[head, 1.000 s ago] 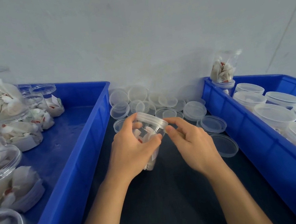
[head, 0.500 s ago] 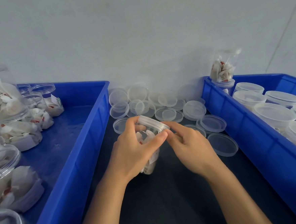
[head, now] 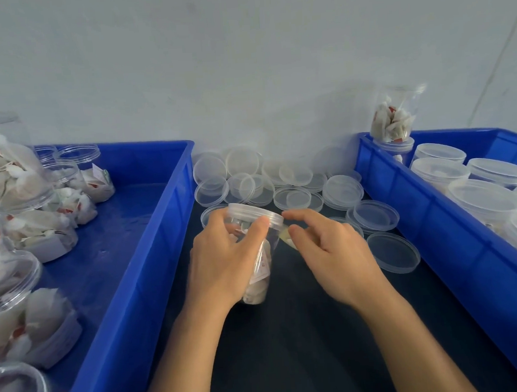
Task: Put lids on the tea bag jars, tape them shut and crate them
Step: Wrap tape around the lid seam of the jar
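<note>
Head view: at the centre of the frame, the left hand [head: 225,265] grips a clear tea bag jar [head: 256,248], thumb curled over the near side just under the rim and fingers wrapped round the far side. The jar stands tilted on the dark table [head: 292,346], its top leaning away, and a clear lid [head: 254,213] sits on its mouth. Tea bags with red tags show through the wall.

At 3 o'clock from the jar, the right hand [head: 331,252] has its forefinger stretched to the lid's edge, while thumb and middle finger pinch a pale strip, seemingly tape [head: 288,239], that runs to the jar's side just below the lid. The remaining fingers curl loosely.

At 12 o'clock from the jar, a heap of loose lids [head: 280,182] lies against the wall, spreading toward 2 o'clock.

At 9 o'clock, a blue crate [head: 149,234] holds open jars filled with tea bags [head: 23,218], along its left side.

At 3 o'clock, a second blue crate [head: 437,229] holds lidded jars [head: 483,195] standing close together, and one filled jar [head: 394,119] is perched higher at its far corner.
</note>
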`<act>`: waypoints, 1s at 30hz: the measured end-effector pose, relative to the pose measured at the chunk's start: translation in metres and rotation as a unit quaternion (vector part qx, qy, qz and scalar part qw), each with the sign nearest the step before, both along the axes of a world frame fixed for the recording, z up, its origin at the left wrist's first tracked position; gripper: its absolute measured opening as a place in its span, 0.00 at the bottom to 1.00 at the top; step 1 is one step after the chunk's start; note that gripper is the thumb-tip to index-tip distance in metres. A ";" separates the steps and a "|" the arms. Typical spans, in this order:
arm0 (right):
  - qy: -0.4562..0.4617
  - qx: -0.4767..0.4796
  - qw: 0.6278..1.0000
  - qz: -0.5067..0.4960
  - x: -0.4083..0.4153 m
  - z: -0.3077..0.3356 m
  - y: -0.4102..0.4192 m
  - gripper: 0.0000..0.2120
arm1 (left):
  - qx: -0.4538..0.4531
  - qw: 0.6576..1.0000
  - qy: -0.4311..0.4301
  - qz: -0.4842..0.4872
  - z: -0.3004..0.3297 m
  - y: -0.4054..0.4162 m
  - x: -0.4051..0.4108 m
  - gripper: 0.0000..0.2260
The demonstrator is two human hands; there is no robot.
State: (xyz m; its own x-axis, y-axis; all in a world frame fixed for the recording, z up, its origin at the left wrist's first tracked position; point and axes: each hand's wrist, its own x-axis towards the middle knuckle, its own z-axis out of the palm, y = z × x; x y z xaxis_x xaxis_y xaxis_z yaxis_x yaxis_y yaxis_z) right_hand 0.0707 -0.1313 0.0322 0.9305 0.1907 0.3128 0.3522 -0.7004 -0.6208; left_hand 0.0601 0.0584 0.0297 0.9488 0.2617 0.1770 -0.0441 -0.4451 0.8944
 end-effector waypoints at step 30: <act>-0.030 -0.025 0.999 -0.021 -0.007 0.006 0.007 0.17 | 0.114 0.991 -0.069 0.024 -0.001 0.001 -0.004 0.26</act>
State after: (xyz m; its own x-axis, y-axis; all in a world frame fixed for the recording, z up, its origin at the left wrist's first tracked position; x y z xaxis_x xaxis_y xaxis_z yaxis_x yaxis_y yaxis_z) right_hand 0.0634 -0.1246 0.0380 0.9182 0.1681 0.3587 0.3566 -0.7450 -0.5637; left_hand 0.0566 0.0595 0.0286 0.8989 0.2450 0.3633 -0.1321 -0.6389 0.7579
